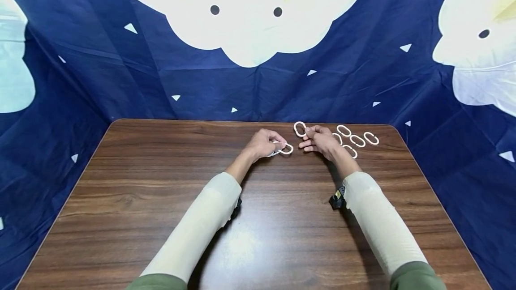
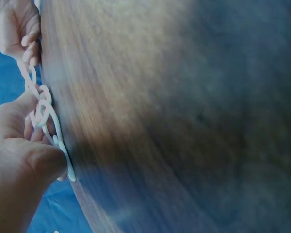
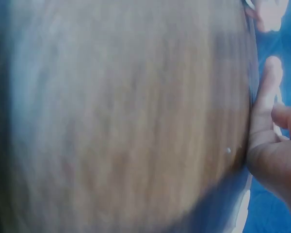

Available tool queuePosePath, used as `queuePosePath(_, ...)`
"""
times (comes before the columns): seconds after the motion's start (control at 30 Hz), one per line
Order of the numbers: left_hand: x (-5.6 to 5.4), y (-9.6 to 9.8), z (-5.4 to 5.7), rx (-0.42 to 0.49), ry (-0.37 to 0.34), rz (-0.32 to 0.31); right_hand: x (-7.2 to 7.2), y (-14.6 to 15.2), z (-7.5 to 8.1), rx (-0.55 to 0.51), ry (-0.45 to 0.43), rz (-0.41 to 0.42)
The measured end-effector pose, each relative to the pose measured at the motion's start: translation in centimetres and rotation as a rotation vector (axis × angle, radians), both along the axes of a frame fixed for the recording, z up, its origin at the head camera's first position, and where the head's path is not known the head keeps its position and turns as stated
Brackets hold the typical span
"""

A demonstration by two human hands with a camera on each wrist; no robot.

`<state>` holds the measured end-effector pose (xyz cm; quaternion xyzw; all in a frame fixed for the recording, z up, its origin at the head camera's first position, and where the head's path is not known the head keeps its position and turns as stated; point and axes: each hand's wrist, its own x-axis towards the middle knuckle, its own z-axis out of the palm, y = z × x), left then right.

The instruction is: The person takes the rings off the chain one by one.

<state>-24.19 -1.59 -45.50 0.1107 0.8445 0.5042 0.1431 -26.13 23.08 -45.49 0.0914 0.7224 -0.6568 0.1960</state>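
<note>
Left hand (image 1: pixel 264 143): thumb and fingers pinched a short chain of white oval links (image 1: pixel 287 153). The left wrist view showed several links interlocked at the fingers; the exact count could not be told. One link projected from the fingertips toward the right hand (image 1: pixel 320 140).

Right hand: thumb and index finger pinched a single white link (image 1: pixel 296 130), which appeared near the far edge of the desk (image 1: pixel 141 182) in the head view. Its remaining fingers extended toward the left hand; the two hands were apart.

Just to the right of the right hand, five loose links (image 1: pixel 364 143) lay grouped on the wood-grain desk, two of them partly hidden by that hand and wrist. Pale sleeves (image 1: pixel 201 223) covered both forearms, with a black device (image 1: pixel 337 198) at the right wrist. Behind the desk hung a blue backdrop (image 1: pixel 258 88) printed with white clouds.
</note>
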Motion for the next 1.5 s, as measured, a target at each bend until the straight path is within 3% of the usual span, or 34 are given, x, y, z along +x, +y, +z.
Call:
queuePosePath(0.4,0.3,-0.1,-0.6,-0.001,-0.006,0.006,0.4,2.7,2.2,-0.02,-0.13,-0.148)
queuePosePath(0.53,-0.4,-0.2,-1.3,-0.02,0.012,-0.006,0.3,3.2,2.3,-0.011,-0.164,-0.201)
queuePosePath(0.73,-2.1,-0.1,-3.2,-0.107,0.095,-0.041,0.0,3.3,2.6,-0.018,-0.211,-0.223)
queuePosePath(0.9,-2.7,0.1,-3.9,-0.175,0.189,-0.066,0.2,3.2,3.0,-0.017,-0.22,-0.233)
queuePosePath(1.1,-2.9,-0.1,-3.1,-0.157,0.178,-0.069,0.7,3.5,2.8,-0.001,-0.152,-0.221)
queuePosePath(1.33,-1.2,-1.1,0.3,-0.045,0.15,-0.072,1.4,3.7,2.4,0.044,-0.109,-0.184)
queuePosePath(1.5,-1.9,-1.8,-0.4,-0.078,0.185,-0.005,1.7,3.7,2.3,0.049,-0.125,-0.141)
